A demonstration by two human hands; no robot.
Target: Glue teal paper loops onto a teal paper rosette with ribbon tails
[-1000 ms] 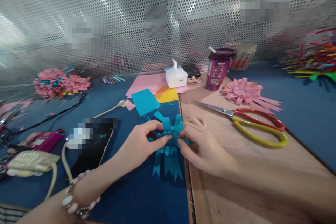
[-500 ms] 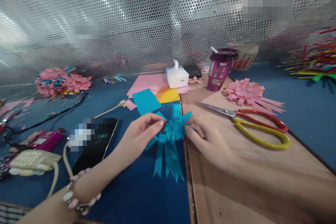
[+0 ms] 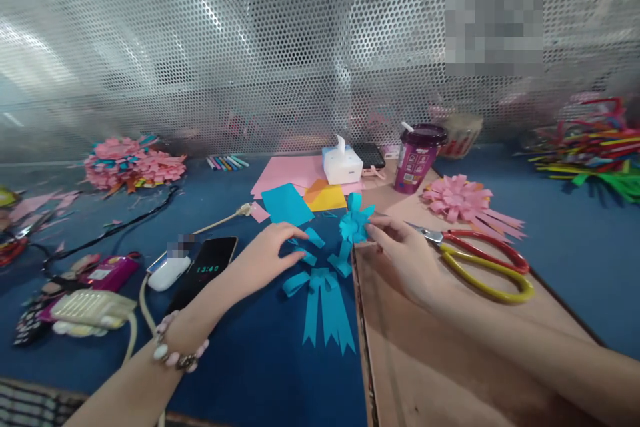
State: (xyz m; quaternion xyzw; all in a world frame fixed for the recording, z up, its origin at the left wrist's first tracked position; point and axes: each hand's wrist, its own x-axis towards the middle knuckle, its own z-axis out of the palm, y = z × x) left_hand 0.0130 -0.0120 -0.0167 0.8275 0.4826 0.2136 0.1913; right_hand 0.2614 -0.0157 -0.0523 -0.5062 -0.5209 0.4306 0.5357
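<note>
A small blue paper flower (image 3: 354,225) is held up at its right edge by my right hand (image 3: 400,250), whose thumb and fingers are pinched together. Below it lies a blue paper rosette base with forked ribbon tails (image 3: 325,310) and several curled loops around an open middle. My left hand (image 3: 267,253) is at the loops' left side, thumb and forefinger apart beside a blue loop (image 3: 315,237); whether the fingertips touch it I cannot tell. A beaded bracelet (image 3: 173,353) circles my left wrist.
Large scissors (image 3: 480,263) lie right of my right hand, beside a pink paper rosette (image 3: 460,199). Blue paper (image 3: 287,205), a tissue pack (image 3: 343,165) and a purple cup (image 3: 417,160) stand behind. A phone (image 3: 207,270) and cable lie left. A perforated metal panel (image 3: 280,47) closes the back.
The flower has moved up and away from the tailed base with my right hand, uncovering the loops. My left thumb and forefinger have parted. The camera view has shifted slightly.
</note>
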